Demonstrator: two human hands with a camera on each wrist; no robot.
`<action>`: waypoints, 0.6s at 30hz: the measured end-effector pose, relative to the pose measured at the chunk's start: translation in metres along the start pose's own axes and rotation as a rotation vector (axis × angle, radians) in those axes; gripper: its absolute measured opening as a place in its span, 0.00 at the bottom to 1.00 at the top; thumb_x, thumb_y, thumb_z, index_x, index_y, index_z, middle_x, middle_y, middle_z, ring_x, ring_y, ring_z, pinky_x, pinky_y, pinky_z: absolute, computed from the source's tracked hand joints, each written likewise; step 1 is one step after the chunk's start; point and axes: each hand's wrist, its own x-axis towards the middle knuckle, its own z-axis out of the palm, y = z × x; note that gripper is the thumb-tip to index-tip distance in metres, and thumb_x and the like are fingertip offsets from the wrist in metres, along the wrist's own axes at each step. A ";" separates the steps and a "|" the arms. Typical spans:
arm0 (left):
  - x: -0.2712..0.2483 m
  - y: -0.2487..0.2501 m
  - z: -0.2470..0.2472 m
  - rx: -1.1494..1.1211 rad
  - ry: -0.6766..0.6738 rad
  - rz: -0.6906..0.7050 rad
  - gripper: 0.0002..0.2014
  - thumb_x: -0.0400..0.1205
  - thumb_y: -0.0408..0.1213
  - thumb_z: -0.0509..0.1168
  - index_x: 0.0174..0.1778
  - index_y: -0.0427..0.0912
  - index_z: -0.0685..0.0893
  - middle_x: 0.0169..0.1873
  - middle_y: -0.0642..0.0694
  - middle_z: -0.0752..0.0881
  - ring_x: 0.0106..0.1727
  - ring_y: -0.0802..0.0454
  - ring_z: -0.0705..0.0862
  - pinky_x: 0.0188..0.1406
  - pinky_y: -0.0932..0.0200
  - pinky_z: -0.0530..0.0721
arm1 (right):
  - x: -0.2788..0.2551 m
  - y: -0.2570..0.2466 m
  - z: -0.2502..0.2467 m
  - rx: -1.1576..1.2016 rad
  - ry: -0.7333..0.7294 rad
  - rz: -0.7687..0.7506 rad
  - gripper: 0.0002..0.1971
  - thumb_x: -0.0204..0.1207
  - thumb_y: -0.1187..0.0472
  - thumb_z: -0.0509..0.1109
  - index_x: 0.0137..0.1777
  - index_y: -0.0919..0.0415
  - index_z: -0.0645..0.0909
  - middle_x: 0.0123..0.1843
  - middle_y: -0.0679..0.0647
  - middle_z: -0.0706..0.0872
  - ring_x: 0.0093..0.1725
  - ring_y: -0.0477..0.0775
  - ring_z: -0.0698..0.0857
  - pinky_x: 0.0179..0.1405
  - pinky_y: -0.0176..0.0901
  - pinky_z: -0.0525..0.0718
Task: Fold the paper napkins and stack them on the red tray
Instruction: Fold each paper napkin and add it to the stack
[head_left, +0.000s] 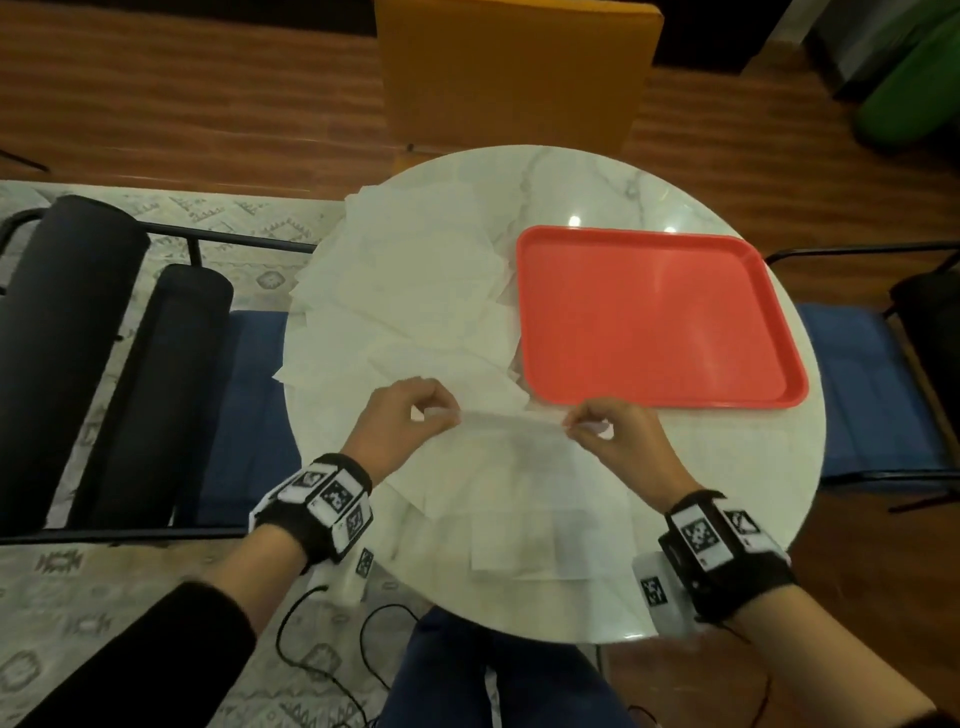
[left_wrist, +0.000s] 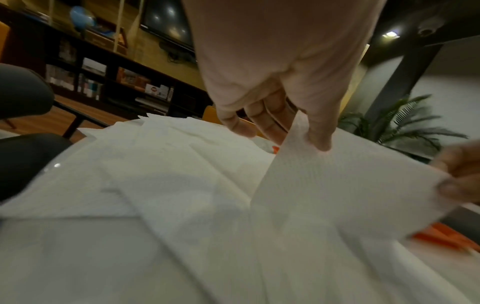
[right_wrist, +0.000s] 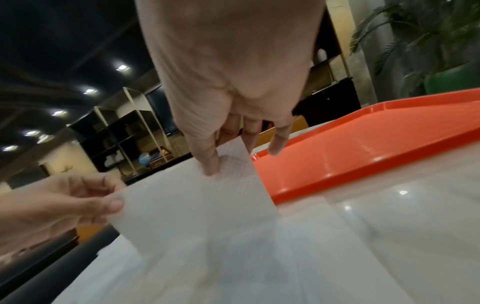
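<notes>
A white paper napkin (head_left: 511, 457) is lifted by its far edge above the near part of the round table. My left hand (head_left: 415, 415) pinches its left far corner and my right hand (head_left: 597, 426) pinches the right far corner. In the left wrist view the thumb and fingers of the left hand (left_wrist: 309, 131) clamp the napkin (left_wrist: 342, 185). The right wrist view shows the right hand (right_wrist: 215, 162) pinching the napkin (right_wrist: 192, 207) beside the tray (right_wrist: 363, 148). The red tray (head_left: 660, 317) lies to the right with nothing on it.
Several loose napkins (head_left: 410, 291) lie spread over the left half of the marble table (head_left: 597, 182), some hanging past its edge. More napkins (head_left: 540, 545) lie under the lifted one. Chairs stand left, right and behind the table.
</notes>
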 end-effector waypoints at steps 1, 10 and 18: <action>-0.009 -0.006 0.002 0.055 -0.024 0.034 0.03 0.75 0.43 0.71 0.39 0.49 0.87 0.38 0.55 0.87 0.43 0.61 0.81 0.46 0.67 0.77 | -0.010 0.005 0.005 -0.041 -0.002 -0.040 0.05 0.71 0.69 0.74 0.42 0.59 0.88 0.40 0.46 0.89 0.41 0.31 0.83 0.47 0.23 0.77; -0.047 -0.033 0.032 0.486 -0.237 0.084 0.28 0.73 0.70 0.50 0.58 0.60 0.81 0.52 0.63 0.80 0.55 0.62 0.74 0.56 0.60 0.65 | -0.045 0.025 0.029 -0.341 -0.274 0.093 0.16 0.75 0.67 0.65 0.58 0.48 0.83 0.61 0.44 0.83 0.63 0.47 0.80 0.68 0.52 0.70; -0.042 -0.045 0.091 0.821 -0.228 -0.011 0.37 0.78 0.55 0.29 0.83 0.41 0.42 0.83 0.45 0.42 0.84 0.49 0.42 0.79 0.35 0.47 | -0.017 -0.020 0.117 -0.315 -0.368 -0.099 0.27 0.88 0.56 0.47 0.84 0.55 0.42 0.84 0.47 0.40 0.83 0.46 0.39 0.81 0.50 0.39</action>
